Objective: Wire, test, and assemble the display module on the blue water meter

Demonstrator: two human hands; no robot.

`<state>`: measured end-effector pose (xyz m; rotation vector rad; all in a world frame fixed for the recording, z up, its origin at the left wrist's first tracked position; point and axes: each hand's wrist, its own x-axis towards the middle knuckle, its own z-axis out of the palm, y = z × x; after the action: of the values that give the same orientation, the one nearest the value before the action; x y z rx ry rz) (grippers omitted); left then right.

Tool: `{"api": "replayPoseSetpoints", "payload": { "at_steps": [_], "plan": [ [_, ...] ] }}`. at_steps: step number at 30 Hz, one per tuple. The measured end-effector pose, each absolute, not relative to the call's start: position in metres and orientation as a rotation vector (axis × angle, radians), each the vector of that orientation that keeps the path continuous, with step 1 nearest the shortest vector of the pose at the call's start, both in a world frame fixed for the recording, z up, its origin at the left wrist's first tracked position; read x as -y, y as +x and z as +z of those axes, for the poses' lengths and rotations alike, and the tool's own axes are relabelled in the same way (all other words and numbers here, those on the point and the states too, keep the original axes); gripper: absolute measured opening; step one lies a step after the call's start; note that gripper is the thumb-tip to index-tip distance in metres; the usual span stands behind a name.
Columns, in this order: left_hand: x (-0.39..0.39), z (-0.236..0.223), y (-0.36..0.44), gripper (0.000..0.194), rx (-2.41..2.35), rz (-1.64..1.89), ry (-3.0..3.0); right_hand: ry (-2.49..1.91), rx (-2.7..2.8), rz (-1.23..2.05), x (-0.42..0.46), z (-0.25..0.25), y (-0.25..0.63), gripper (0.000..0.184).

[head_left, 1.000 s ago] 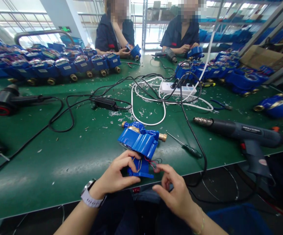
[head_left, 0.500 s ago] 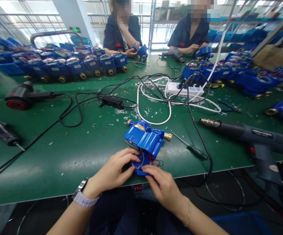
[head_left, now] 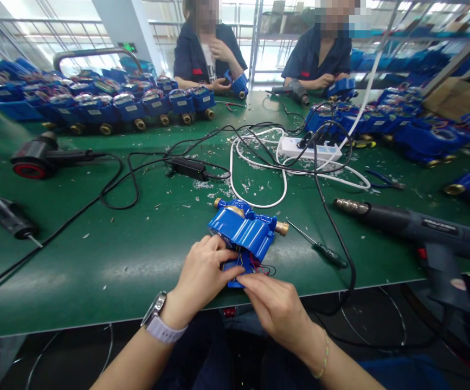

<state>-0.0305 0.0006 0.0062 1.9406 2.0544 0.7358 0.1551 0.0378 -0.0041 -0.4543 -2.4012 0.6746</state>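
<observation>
A blue water meter (head_left: 243, 230) with brass ends lies on the green table (head_left: 108, 260) near its front edge. Its open lower part shows thin red, yellow and black wires (head_left: 259, 266). My left hand (head_left: 204, 273) grips the lower left of the meter, thumb and fingers curled round it. My right hand (head_left: 273, 303) presses its fingertips on the blue bottom piece and the wires, fingers closed together. A small screwdriver (head_left: 318, 246) lies just right of the meter.
A heat gun (head_left: 422, 230) lies at the right, another black tool (head_left: 35, 160) at the left. Black and white cables and a power strip (head_left: 310, 149) cross the middle. Rows of blue meters (head_left: 108, 105) line the back. Two people sit opposite, handling meters.
My right hand came from off the meter onto its lower part and wires. My left hand moved up against the meter's side. The view shifted slightly.
</observation>
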Motion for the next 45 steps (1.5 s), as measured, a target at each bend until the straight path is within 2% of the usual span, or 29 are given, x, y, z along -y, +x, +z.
{"api": "replayPoseSetpoints", "payload": {
  "at_steps": [3, 8, 11, 20, 27, 33, 38, 42, 45],
  "plan": [
    [-0.001, 0.006, -0.027, 0.008, -1.989, 0.768, 1.736, -0.456, 2.407, 0.679, -0.04, -0.004, 0.157, 0.026],
    [-0.004, 0.007, -0.029, 0.023, -1.637, 0.739, 1.414, -0.459, 2.394, 0.655, -0.041, -0.007, 0.158, 0.027],
    [-0.007, 0.008, -0.034, 0.03, -1.58, 0.705, 1.373, -0.449, 2.4, 0.62, -0.042, -0.008, 0.158, 0.028],
    [-0.014, 0.008, -0.032, 0.023, -1.574, 0.695, 1.272, -0.494, 2.361, 0.594, -0.04, -0.01, 0.157, 0.028],
    [-0.019, 0.023, -0.038, 0.045, -1.588, 0.571, 1.448, -0.48, 2.384, 0.644, -0.038, -0.012, 0.154, 0.024],
    [-0.021, 0.022, -0.033, 0.027, -1.559, 0.659, 1.324, -0.47, 2.372, 0.619, -0.041, -0.013, 0.155, 0.025],
    [-0.016, 0.014, -0.034, 0.026, -1.531, 0.704, 1.23, -0.488, 2.377, 0.566, -0.041, -0.016, 0.156, 0.022],
    [-0.013, 0.013, -0.036, 0.022, -1.52, 0.718, 1.225, -0.503, 2.353, 0.645, -0.042, -0.018, 0.153, 0.021],
    [-0.012, 0.012, -0.037, 0.028, -1.477, 0.725, 1.188, -0.481, 2.334, 0.67, -0.043, -0.019, 0.152, 0.023]
  ]
}}
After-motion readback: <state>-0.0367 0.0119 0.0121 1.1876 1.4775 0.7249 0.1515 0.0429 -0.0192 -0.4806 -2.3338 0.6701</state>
